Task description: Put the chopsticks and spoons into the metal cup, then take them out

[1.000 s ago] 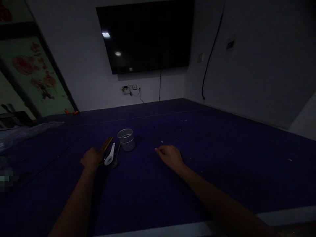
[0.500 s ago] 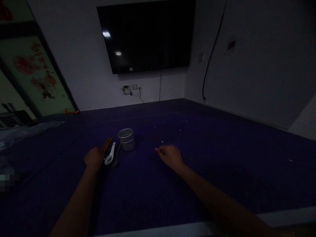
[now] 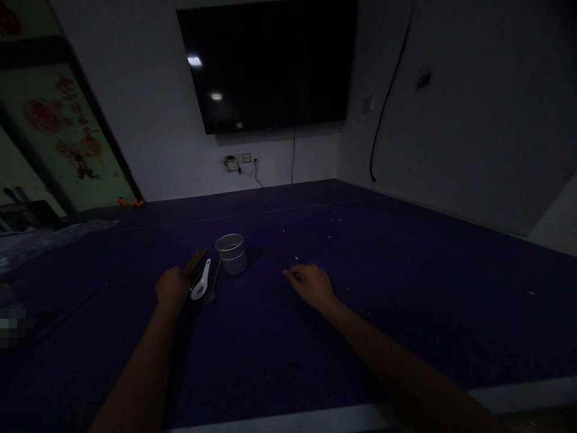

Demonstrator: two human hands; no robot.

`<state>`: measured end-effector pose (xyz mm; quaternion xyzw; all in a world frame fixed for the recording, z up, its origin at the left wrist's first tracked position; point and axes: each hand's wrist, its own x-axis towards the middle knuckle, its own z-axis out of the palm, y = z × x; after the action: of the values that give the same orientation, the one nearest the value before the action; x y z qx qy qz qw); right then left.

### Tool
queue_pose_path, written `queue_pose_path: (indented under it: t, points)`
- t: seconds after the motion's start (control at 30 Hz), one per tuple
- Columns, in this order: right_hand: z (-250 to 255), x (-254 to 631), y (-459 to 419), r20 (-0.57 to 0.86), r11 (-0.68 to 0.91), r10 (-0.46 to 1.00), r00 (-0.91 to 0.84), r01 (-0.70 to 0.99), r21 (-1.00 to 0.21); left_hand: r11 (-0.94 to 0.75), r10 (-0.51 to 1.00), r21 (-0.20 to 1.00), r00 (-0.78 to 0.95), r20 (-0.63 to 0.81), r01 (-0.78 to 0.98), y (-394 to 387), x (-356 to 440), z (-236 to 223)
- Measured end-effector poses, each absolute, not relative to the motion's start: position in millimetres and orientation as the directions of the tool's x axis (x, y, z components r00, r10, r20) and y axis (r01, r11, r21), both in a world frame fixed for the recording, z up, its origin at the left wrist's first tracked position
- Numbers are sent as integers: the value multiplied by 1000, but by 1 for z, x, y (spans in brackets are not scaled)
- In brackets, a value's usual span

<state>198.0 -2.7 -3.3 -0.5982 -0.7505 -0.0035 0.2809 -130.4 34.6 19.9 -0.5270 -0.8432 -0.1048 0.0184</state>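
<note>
My left hand is closed round the near end of a bundle of wooden chopsticks, whose far ends stick out past the fingers. Just right of it lies a white soup spoon, bowl end toward me. A darker long-handled spoon is beside that, its handle reaching toward the cup. The grey cup, with small holes low in its side, stands upright behind the spoons. My right hand rests on the blue surface with its fingers curled in, apart from everything, and nothing shows in it.
The dark blue surface has a pale front edge and small white scraps scattered on the right. Crumpled clear plastic lies at the far left. A large screen hangs on the back wall above sockets and cables.
My left hand and the chopsticks have shifted very slightly to the right. The right hand, the cup and the spoons look the same.
</note>
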Motion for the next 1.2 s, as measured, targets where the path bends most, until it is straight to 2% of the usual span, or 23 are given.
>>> queue_pose_path:
  t: [0.2,0.47,0.83,0.93,1.1,1.2]
  points:
    - [-2,198,-3,414,284,900,-135,903,-321,413,895,188,-435,95,891,39,-138,20]
    - [-1,198,-3,393,269,910,-130,907,-323,405,909,169,-415,27,899,45,-145,17]
    - [-3,200,-1,429,294,893,-139,901,-320,397,913,187,-408,23,899,47,-152,12]
    - [-3,200,-1,424,298,894,-145,899,-320,432,892,176,-447,57,884,43,-149,15]
    - [-3,200,-1,421,295,895,-144,901,-319,469,834,173,-499,234,866,34,-143,24]
    - [-3,200,-1,426,283,895,-133,907,-313,426,795,249,-491,357,870,27,-141,36]
